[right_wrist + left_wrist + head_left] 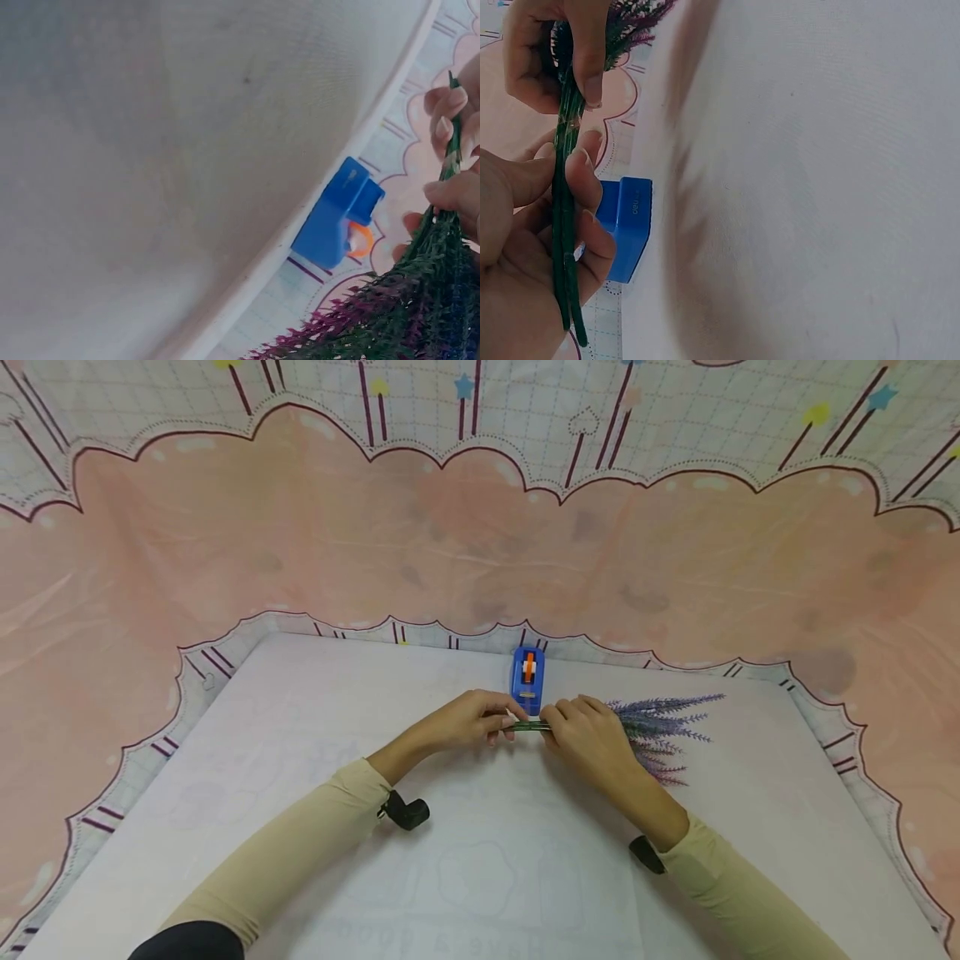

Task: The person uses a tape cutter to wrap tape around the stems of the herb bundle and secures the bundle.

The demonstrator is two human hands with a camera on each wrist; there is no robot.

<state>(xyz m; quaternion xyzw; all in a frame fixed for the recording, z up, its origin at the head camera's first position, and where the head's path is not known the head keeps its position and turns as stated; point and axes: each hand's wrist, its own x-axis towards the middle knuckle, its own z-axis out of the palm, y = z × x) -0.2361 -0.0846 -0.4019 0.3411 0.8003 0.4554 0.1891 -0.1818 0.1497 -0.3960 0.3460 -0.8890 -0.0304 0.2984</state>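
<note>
A bunch of artificial lavender (663, 727) with purple and pinkish spikes is held above the white table, its flower heads pointing right. My right hand (592, 739) grips the green stems just below the blooms. With thumb and fingers my left hand (472, 720) pinches the stems (564, 217) nearer their cut ends, which hang past the palm in the left wrist view. Between the two hands a shiny, clear band (571, 121), looking like tape, lies around the stems. Just beyond the hands stands a blue tape dispenser (527, 681) with an orange hub.
The white table (300, 827) spreads around the arms. A pink and white patterned cloth (450, 552) hangs behind and around its edges. Black wrist camera mounts (407, 812) stick out from both cuffs.
</note>
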